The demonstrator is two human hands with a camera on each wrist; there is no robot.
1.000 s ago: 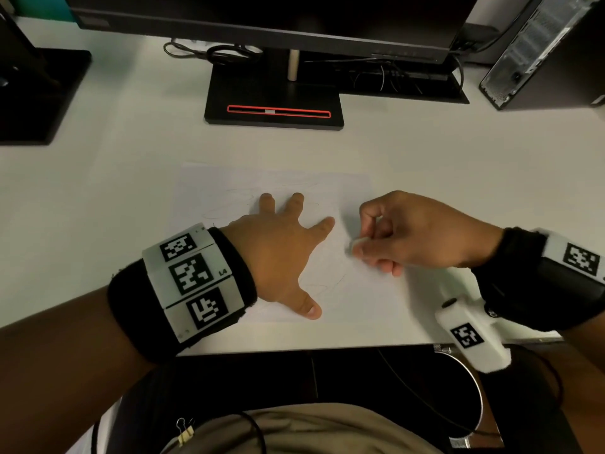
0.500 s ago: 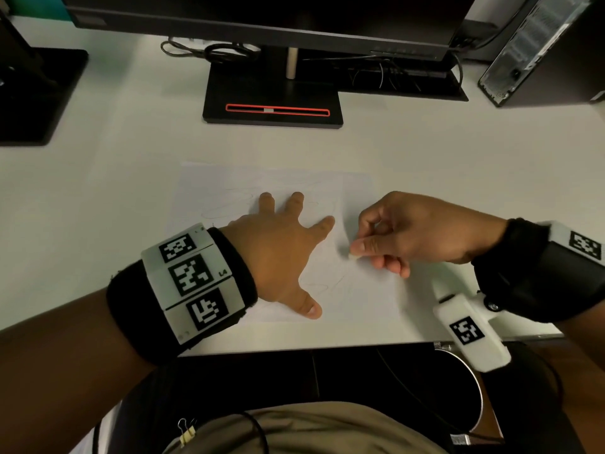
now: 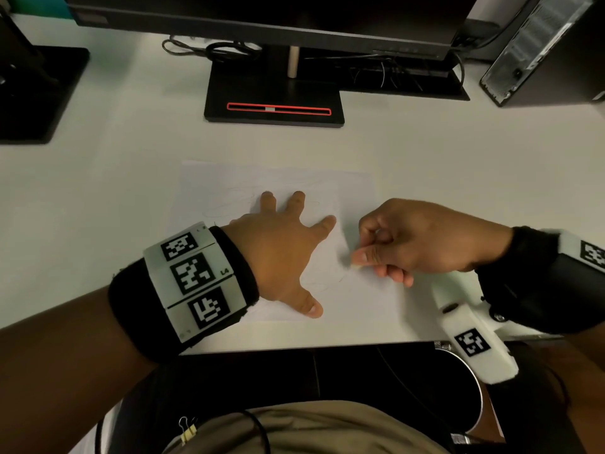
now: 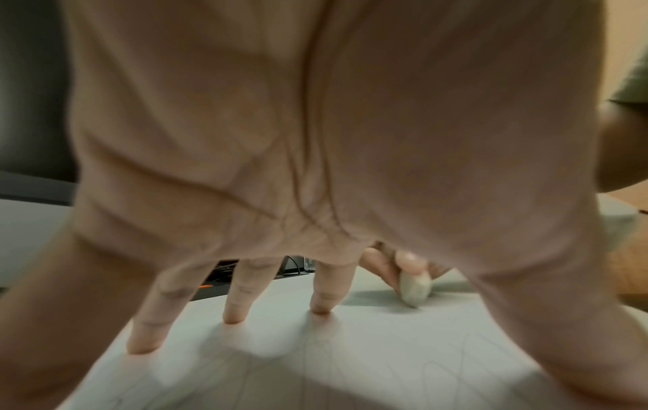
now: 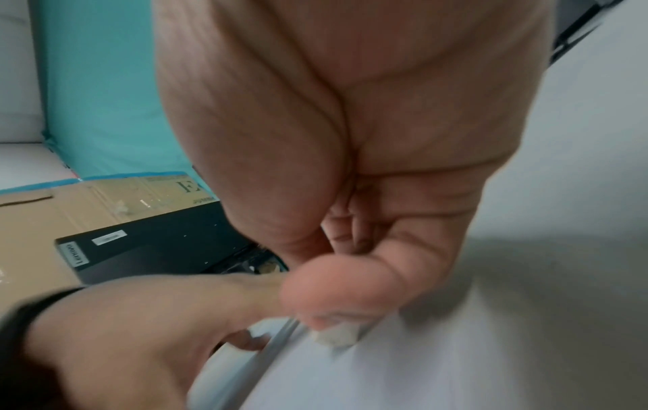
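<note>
**Item 1.** Thin white sheet of paper (image 3: 226, 181), lying flat on the white surface (image 3: 98, 198) close to its front edge. It carries faint grey pencil loops (image 4: 435, 369).

**Item 2.** Left hand (image 3: 281, 253), fingers straight and spread wide, fingertips (image 4: 233, 316) pressing down on the middle of the sheet. It holds nothing.

**Item 3.** Right hand (image 3: 422, 240), thumb and forefinger pinched on a small, worn, off-white eraser (image 4: 415, 288). The eraser's tip is on the paper, just beside the left forefinger.

**Item 4.** Black monitor stand with a red stripe (image 3: 275, 106), well apart at the back. No hazard from it.

**Risks, as judged from here:**
- Creasing or tearing. The sheet is pinned on one side of the eraser only, so a hard stroke away from the left hand would probably buckle the loose right-hand part.
- Sheet sliding. If the spread fingers ease off, the rubbing will likely drag the paper along the smooth surface.
- Eraser slipping out. The stub is short and little of it shows past the thumb, so a skidding stroke may put nail or skin on the paper and smear the graphite.
- Incomplete erasing. The lines are faint, and some run under the left palm, where they are easy to miss.
</note>
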